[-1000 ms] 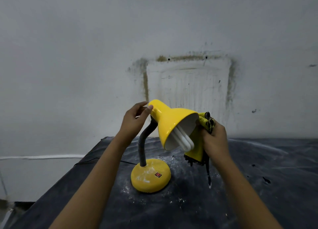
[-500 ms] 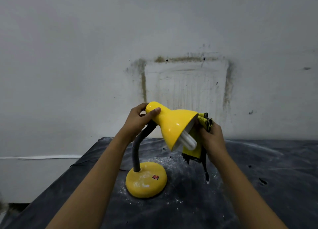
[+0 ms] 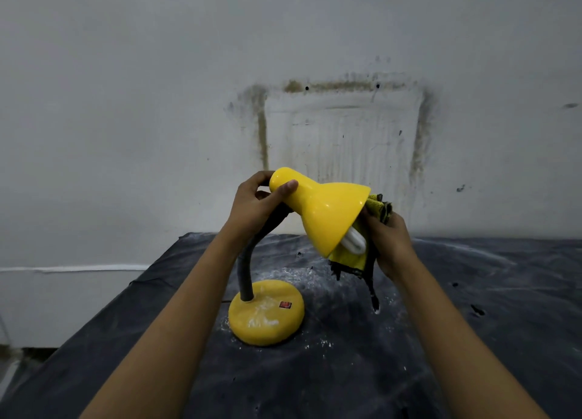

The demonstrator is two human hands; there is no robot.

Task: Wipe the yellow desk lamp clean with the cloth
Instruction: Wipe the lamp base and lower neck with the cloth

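The person is standing at a table (image 3: 478, 330) draped in a dark, dusty sheet. The yellow desk lamp (image 3: 324, 220) is sitting on it near the middle. Its round base (image 3: 252, 314) is lying flat on the sheet, streaked with white dust beside a small red switch (image 3: 285, 305). The black gooseneck (image 3: 245, 273) is arching up from the base.

The left hand (image 3: 253, 209) is gripping the narrow top of the shade (image 3: 337, 203), with the thumb curling over the front and the fingers wrapping behind. The shade's mouth is pointing down and to the right, with a white compact fluorescent bulb (image 3: 356, 244) peeking out.

The right hand (image 3: 390, 242) is holding a yellow cloth (image 3: 348, 258) with dark, frayed edges. Its fingers are curling round the cloth and pinching it against the shade's rim. A dark strand of the cloth is dangling toward the table. Behind it all, the white wall (image 3: 141, 103) is showing a grimy rectangular outline.
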